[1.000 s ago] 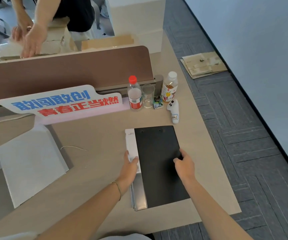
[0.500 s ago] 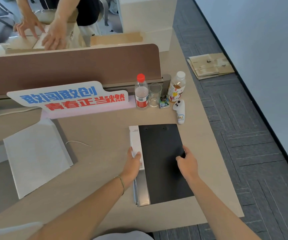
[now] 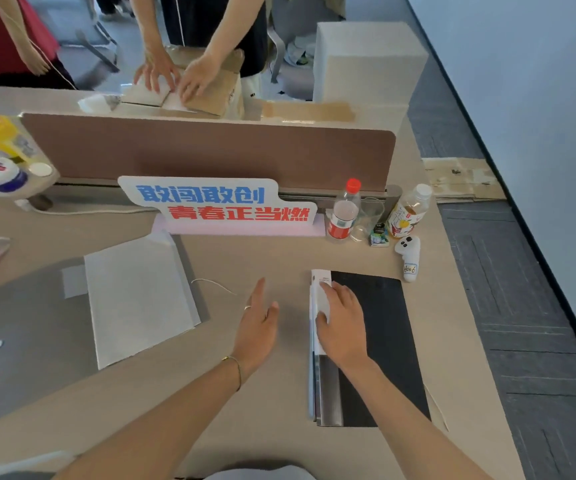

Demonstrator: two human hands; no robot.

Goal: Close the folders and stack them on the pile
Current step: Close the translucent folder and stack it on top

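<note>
Step in hand: the black folder (image 3: 380, 344) lies shut on the pile at the right of the worktop (image 3: 245, 403); I'd judge that one is done and the open folder (image 3: 72, 327) on the left is next.
Pile: closed folders stacked flat, spines to the left, a white label strip showing along that edge.
Open folder: spread flat well to the left, a white sheet lying on its grey cover.
Next move: from where I stand, it calls for a reach left to swing the cover over the sheet, then carry it across onto the pile.
Right hand (image 3: 343, 323): fingers loosely spread, palm down, pressing the pile's spine edge; gripping nothing.
Left hand (image 3: 257, 327): flat and relaxed, empty, between pile and open folder; whether it touches the worktop I cannot tell.
</note>
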